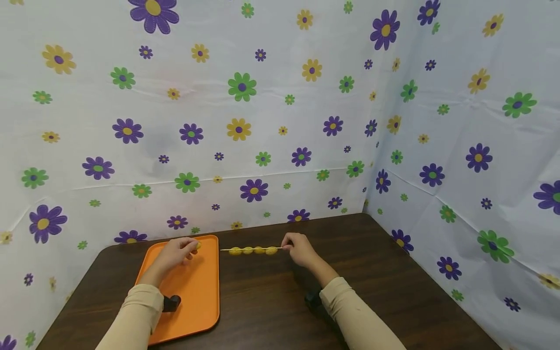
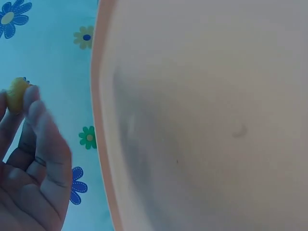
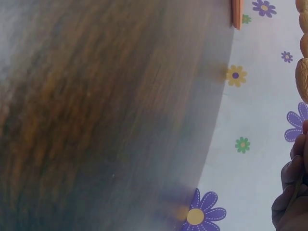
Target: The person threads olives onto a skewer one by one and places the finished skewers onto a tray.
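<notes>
My right hand [image 1: 299, 250] pinches one end of a thin wooden skewer [image 1: 223, 250], held nearly level above the table. Several oval yellow pieces [image 1: 248, 251] are threaded along it in a row, and its bare tip points left. In the right wrist view, part of that row [image 3: 302, 79] shows at the right edge, wrinkled on the surface. Between the thumb and fingers of my left hand [image 1: 176, 253] is one more small yellow piece [image 2: 18, 95], apart from the skewer. That hand is over the far part of an orange tray [image 1: 201, 291]. Exactly what food the pieces are, I cannot tell.
The tray lies on the left side of a dark brown wooden table [image 1: 262, 306]. Behind the table and along its right side hang white sheets [image 1: 271, 116] printed with flowers. Dark wrist straps [image 1: 171, 304] show below my sleeves.
</notes>
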Available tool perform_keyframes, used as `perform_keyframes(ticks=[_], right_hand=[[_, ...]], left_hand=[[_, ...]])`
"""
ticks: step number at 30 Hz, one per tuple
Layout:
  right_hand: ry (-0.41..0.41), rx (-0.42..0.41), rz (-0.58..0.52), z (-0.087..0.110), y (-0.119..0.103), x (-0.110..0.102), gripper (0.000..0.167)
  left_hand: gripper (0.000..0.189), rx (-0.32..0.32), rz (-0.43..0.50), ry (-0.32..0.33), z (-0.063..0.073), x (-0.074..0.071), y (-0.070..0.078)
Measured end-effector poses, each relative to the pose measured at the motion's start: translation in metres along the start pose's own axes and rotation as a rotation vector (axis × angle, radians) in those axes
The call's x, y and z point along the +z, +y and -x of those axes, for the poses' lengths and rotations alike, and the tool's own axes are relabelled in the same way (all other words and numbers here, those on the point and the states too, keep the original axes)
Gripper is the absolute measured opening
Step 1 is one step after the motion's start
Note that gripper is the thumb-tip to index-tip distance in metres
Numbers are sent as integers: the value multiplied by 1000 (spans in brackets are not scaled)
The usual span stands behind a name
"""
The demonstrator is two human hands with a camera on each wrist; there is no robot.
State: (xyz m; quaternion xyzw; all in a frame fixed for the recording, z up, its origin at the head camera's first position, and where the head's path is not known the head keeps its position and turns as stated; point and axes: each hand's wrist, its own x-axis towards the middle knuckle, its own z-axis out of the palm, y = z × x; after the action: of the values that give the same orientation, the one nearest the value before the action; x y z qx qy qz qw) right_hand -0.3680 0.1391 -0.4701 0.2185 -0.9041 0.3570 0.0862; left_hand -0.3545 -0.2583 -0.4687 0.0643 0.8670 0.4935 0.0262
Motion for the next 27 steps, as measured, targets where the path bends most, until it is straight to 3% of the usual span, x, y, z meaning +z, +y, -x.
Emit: perform_keyframes(ticks=[8,15,27], right_hand=[[4,22,-1,2,-3,1,13],[6,3,-11,0,-5,5,13],[20,-10,-28,-1,-4,11,14]], left_hand=[[43,-81,85,-53,4,5,4],[58,-128,169,-104,6,9,6],[55,-198,210,-75,5,22,8]])
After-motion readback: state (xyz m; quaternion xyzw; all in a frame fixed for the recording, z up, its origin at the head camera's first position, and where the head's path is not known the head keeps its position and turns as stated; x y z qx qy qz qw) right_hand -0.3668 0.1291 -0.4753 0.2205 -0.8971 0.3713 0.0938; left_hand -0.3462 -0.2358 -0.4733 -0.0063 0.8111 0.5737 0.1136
